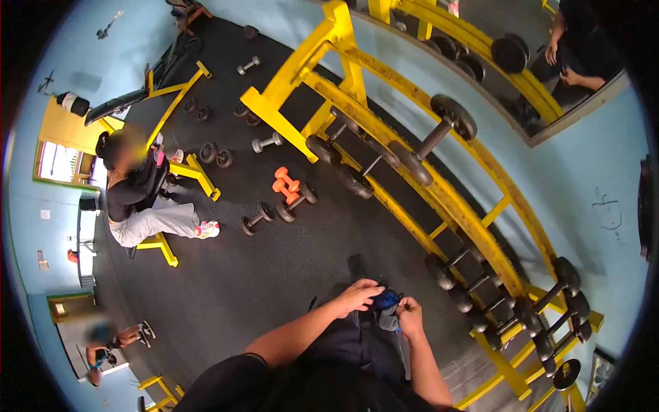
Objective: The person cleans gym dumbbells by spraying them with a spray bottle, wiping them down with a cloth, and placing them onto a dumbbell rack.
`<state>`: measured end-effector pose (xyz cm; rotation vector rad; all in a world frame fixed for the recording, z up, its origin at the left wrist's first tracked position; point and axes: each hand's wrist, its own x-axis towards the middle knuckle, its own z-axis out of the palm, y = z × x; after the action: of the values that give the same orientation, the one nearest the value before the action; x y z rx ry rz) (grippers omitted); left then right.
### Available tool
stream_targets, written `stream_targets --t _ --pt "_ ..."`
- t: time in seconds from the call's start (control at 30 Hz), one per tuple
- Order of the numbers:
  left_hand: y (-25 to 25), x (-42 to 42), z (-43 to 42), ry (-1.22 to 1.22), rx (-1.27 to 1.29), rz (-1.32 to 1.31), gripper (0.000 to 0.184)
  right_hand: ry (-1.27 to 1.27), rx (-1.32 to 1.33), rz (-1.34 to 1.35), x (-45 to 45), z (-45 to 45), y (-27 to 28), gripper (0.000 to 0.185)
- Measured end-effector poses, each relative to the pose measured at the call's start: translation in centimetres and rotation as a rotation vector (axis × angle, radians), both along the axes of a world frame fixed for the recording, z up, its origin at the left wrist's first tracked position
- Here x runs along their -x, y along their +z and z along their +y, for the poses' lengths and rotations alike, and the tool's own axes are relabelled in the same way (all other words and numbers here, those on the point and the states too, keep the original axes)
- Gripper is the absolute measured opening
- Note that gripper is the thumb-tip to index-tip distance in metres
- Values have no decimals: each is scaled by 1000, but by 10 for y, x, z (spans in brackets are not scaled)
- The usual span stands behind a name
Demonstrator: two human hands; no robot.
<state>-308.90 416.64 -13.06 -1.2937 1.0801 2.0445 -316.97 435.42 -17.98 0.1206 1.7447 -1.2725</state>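
Observation:
In front of my body I have a small bundle (387,301), bright blue on top with dark and grey cloth below; its exact kind is unclear. From the left, my left hand (357,297) reaches to it with bent fingertips at its edge, and I cannot tell whether they grip it. On the other side, my right hand (410,317) is closed, thumb and fingers pinching the bundle's right edge. Below the blue part hangs the grey cloth (388,320), between the two hands.
A yellow dumbbell rack (473,233) runs along the right wall under a mirror (549,103). Orange dumbbells (285,180) and several dark ones lie on the black floor (288,254). A person (141,196) sits on a yellow-framed bench at left; another person (113,340) is lower left.

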Motion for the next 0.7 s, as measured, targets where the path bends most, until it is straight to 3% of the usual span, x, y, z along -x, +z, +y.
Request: stream_targets --t 0.07,0.13,0.2,0.23,0.27,0.33,0.37,0.43,0.47,0.53,0.57,0.6,0.67,0.7 --pt "-36 -28 -8 -81 121 -67 62 -140 -77 -160 -23 12 -35 14" --pt "-88 -57 -26 -108 307 -141 62 -137 -162 -147 -48 16 -54 14" --pt "-175 -94 -53 -230 465 -222 58 -36 -263 -163 -80 17 -74 13" --pt "-212 -107 -75 -372 572 -259 55 -44 -342 -275 -98 14 -84 11" --pt "-248 -112 -101 -512 677 -286 53 38 -354 -223 -113 8 -87 9" --pt "-296 -107 -152 -559 824 -367 56 -57 -334 -257 -179 12 -140 6" --pt "-348 -117 -183 -515 738 -444 69 -80 -322 -241 -206 6 -162 10" --pt "-410 -114 -236 -926 991 -541 78 -43 -364 -318 -234 -30 -183 14" --pt "-423 -105 -262 -1150 1019 -519 75 -53 -380 -370 -242 -53 -191 14" --pt "-465 -116 -312 -1909 1045 -429 61 41 -415 -436 -263 -92 -213 13" --pt "-502 -147 -343 -2084 1150 -343 55 52 -425 -506 -283 -105 -225 16" --pt "-532 -178 -373 -2248 1263 -226 50 14 -438 -559 -302 -112 -231 16" --pt "-549 -195 -396 -2271 1378 -98 47 44 -242 -715 -327 -124 -237 18" --pt "-556 -198 -397 -2270 1427 -83 44 116 -199 -646 -332 -126 -237 18"
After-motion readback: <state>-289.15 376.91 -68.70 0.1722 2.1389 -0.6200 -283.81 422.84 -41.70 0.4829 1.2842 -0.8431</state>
